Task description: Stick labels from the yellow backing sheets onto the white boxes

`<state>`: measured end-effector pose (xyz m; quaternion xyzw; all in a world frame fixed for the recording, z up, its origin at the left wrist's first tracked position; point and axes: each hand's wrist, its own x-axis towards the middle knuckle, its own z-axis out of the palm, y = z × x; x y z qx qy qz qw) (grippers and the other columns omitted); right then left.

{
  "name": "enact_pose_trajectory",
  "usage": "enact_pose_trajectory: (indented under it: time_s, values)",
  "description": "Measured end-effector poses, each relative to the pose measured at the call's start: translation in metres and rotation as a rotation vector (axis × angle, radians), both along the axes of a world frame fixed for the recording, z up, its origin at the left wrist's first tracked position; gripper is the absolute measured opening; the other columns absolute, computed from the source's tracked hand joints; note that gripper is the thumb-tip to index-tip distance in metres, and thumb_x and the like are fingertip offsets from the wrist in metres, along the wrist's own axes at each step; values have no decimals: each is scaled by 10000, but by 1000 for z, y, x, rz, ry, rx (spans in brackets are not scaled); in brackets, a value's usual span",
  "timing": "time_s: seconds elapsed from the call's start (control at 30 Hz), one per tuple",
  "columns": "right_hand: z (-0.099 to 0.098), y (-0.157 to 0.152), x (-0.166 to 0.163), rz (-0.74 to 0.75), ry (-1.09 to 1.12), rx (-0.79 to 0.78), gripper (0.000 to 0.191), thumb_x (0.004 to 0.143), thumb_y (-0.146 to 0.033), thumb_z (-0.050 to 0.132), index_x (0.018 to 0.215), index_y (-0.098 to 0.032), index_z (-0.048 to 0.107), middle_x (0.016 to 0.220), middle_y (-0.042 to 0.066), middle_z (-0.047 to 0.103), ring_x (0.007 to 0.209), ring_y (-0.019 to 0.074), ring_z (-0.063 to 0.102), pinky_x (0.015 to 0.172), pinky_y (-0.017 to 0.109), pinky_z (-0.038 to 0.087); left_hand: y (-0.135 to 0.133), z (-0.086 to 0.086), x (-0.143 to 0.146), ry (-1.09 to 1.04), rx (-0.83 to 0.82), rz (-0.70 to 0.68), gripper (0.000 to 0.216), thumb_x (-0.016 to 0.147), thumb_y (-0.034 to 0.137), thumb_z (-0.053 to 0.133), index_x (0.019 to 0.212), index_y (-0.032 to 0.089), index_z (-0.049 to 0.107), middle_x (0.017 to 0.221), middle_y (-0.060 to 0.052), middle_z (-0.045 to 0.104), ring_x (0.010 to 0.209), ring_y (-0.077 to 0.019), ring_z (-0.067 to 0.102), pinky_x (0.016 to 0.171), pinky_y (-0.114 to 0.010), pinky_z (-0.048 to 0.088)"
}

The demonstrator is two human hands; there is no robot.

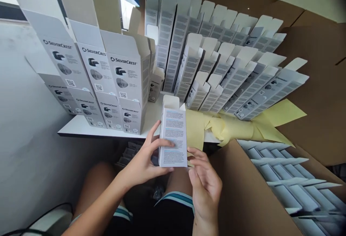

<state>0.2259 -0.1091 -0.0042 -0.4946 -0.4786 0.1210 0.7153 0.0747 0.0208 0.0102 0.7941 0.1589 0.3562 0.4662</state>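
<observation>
My left hand [147, 160] is wrapped around a small white carton [174, 138], with a finger across its face and the thumb under its lower edge. The carton stands roughly upright in front of me. Its visible face carries blue headings and small print, and its top flap [171, 101] is raised. My right hand [204, 178] is beside the carton's lower right corner, fingers half bent and apart from the thumb. Its fingertips come very close to the carton's side; whether they touch it I cannot tell. The inside of the carton is hidden.
Stacked SilverCrest cartons [123, 70] with raised flaps stand on the white shelf [78, 129] at the left. Several rows of cartons [227, 66] fill its back and right. Crumpled yellow paper [235, 129] lies in front. A brown cardboard box [243, 192] with white dividers is at lower right.
</observation>
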Motion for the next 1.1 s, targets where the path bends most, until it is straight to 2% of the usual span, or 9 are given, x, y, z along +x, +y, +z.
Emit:
enact_pose_trajectory:
  time_s: [0.13,0.2,0.27,0.43,0.53,0.67,0.77,0.93,1.1]
  values:
    - [16,3,0,-317,-485,164,322,832,6,671,1004,-260,729,899,45,628,893,215,631,737,390,566,-3,-2,-1,-26,-60,39,466,767,275,833,1194,272,647,1692,-39,29,1461,-466,334,767,-391,654]
    - [25,6,2,-385,-673,211,377,795,42,699,1009,-266,742,824,26,591,829,205,604,665,365,543,-2,0,-1,-28,-69,65,483,767,280,834,1209,271,640,1690,-45,37,1462,-465,334,792,-400,654]
    - [29,10,3,-398,-753,205,375,793,39,711,1000,-272,741,797,19,566,806,200,588,633,349,530,-1,1,-2,-13,-38,92,491,770,282,833,1219,274,634,1689,-47,35,1478,-462,306,837,-414,644]
    - [26,23,2,-414,-841,210,366,817,14,702,1035,-278,724,758,7,541,755,177,555,629,333,509,2,4,-5,10,39,145,505,777,276,829,1237,277,622,1678,-64,82,1520,-446,214,928,-454,608]
    - [21,30,0,-442,-870,241,376,807,32,703,1039,-263,717,744,5,528,744,174,539,647,339,507,3,4,-6,42,46,164,509,779,273,826,1247,269,625,1682,-72,60,1515,-446,231,980,-487,580]
    - [18,35,-2,-446,-893,239,395,809,23,709,1068,-274,718,744,5,533,736,174,535,646,339,500,5,6,-6,56,66,181,499,782,270,823,1242,268,631,1676,-74,105,1545,-435,129,1048,-514,532]
    - [15,36,-1,-441,-889,238,403,819,20,701,1091,-277,715,749,6,525,742,176,525,642,335,493,6,6,-5,65,62,181,490,785,268,823,1236,262,632,1671,-84,112,1548,-431,120,1086,-540,493]
    - [9,35,0,-383,-888,214,432,802,56,702,1113,-243,711,765,17,521,779,187,511,650,342,495,7,4,-4,74,49,162,497,791,260,818,1250,260,626,1676,-80,97,1552,-435,76,1090,-555,484]
    - [7,32,1,-281,-870,175,444,804,71,685,1125,-235,712,790,33,555,801,193,513,664,357,514,5,9,-6,119,-1,143,498,787,251,822,1245,269,627,1692,-60,20,1533,-449,170,1056,-516,527]
